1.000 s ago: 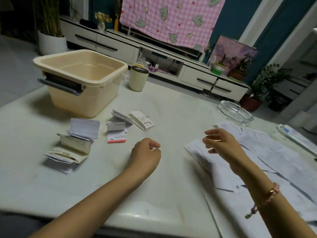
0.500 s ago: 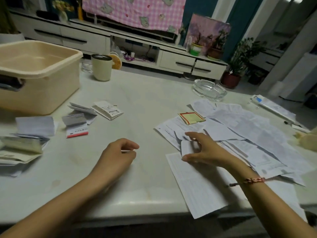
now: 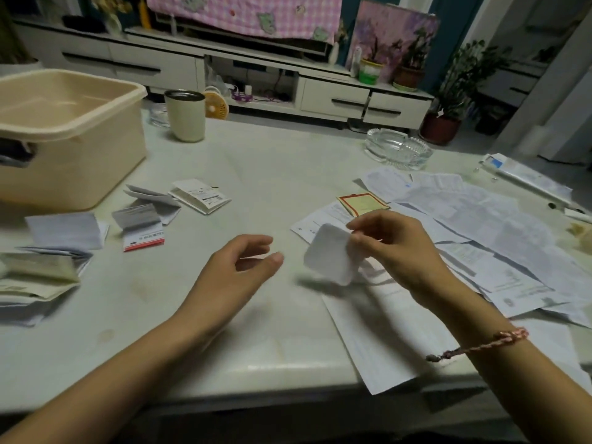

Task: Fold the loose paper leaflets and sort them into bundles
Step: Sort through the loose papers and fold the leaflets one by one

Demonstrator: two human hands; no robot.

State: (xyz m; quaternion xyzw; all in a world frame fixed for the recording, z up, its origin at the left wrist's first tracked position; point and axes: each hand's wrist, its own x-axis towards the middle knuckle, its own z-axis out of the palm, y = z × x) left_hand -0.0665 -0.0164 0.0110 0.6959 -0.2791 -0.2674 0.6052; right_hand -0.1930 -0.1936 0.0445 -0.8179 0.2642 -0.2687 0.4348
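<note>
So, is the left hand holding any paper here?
No, the left hand is empty above the table; the right hand pinches the white leaflet.

Right hand (image 3: pixel 394 251) is now lifting a small white leaflet (image 3: pixel 330 257) off the loose pile; left hand (image 3: pixel 237 267) is uncurling, fingers opening.

Tub (image 3: pixel 64 123): plain beige; mug (image 3: pixel 185 120): cream with a dark rim; table (image 3: pixel 272 174): pale off-white. Cloth (image 3: pixel 243 11): pink-and-white check with green patches. Raised leaflet (image 3: pixel 328 254): white; folded bundle (image 3: pixel 141 229): grey-white with a red band; card (image 3: pixel 363 204): yellow, red border.
</note>
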